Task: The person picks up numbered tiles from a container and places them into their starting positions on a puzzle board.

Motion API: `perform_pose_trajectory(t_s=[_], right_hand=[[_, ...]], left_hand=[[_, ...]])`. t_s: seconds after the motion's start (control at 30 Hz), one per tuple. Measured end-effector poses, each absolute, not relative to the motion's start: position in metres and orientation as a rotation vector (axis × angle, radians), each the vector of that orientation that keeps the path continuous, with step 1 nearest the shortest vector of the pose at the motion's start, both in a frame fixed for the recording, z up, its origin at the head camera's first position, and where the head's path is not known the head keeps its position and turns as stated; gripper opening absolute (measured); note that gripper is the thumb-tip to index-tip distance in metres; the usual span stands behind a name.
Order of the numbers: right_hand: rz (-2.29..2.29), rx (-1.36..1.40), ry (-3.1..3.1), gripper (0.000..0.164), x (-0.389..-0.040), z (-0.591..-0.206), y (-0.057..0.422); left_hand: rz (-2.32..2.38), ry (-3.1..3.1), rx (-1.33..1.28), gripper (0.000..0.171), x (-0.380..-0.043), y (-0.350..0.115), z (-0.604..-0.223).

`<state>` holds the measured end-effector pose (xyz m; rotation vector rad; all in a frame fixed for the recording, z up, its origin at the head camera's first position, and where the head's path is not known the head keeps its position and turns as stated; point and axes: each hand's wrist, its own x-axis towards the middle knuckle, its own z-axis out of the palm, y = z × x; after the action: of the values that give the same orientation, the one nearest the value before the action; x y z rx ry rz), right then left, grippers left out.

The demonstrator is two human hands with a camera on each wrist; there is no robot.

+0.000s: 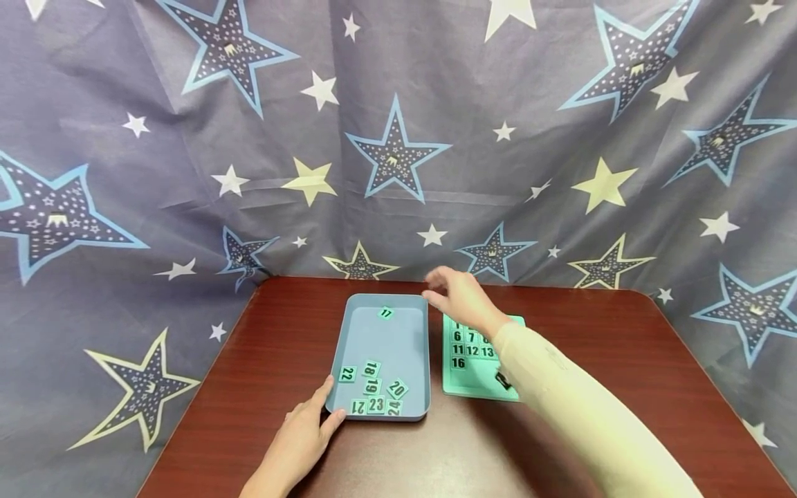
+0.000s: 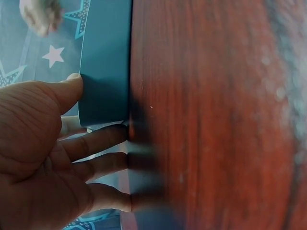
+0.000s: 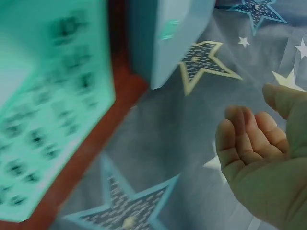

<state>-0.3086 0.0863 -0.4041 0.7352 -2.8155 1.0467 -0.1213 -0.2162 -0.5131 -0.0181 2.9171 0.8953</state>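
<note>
My left hand [image 1: 303, 429] rests at the near left corner of a shallow blue-grey tray [image 1: 389, 339]. In the left wrist view its thumb touches the tray's rim [image 2: 81, 96], and the other fingers reach down to the tabletop. Inside the tray lie several green number tiles [image 1: 376, 404], most near the front, with tile 17 [image 1: 386, 312] alone at the back. My right hand [image 1: 463, 296] hangs in the air over the back, between tray and green number board [image 1: 479, 389]. Its fingers are loosely curled and hold nothing. The right forearm hides part of the board.
A small dark piece [image 1: 503, 380] sits at the board's lower right, beside the sleeve [image 1: 573, 401]. Tray and board stand side by side on a red-brown wooden table [image 1: 249, 373]. A grey star-patterned cloth [image 1: 398, 235] hangs behind the table's back edge.
</note>
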Motion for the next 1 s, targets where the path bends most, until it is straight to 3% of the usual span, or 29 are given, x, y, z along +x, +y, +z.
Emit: perform_pose_trajectory(t_s=[0.13,0.33,0.73,0.83,1.0], right_hand=[[0.889,0.821,-2.950,0.036,-0.332,-0.401,0.042],[0.341,0.890,-3.224,0.043,-0.343,-0.427,-0.005],[-0.219,0.720,-3.387,0.055,-0.337,-0.473,-0.036],[-0.258,0.729,-3.358,0.052,-0.336,-0.478,-0.034],[-0.218,0.844,-3.139,0.032,-0.331,-0.480,-0.033]], left_hand=[[0.915,2.911,-0.029,0.069,-0.122,-0.215,-0.513],[0.930,2.913,-0.011,0.068,-0.122,-0.211,-0.509],[0.940,2.912,-0.054,0.069,-0.118,-0.214,-0.511],[0.938,2.911,-0.054,0.069,-0.118,-0.213,-0.514],[0.923,2.939,-0.055,0.069,-0.120,-0.216,-0.512]])
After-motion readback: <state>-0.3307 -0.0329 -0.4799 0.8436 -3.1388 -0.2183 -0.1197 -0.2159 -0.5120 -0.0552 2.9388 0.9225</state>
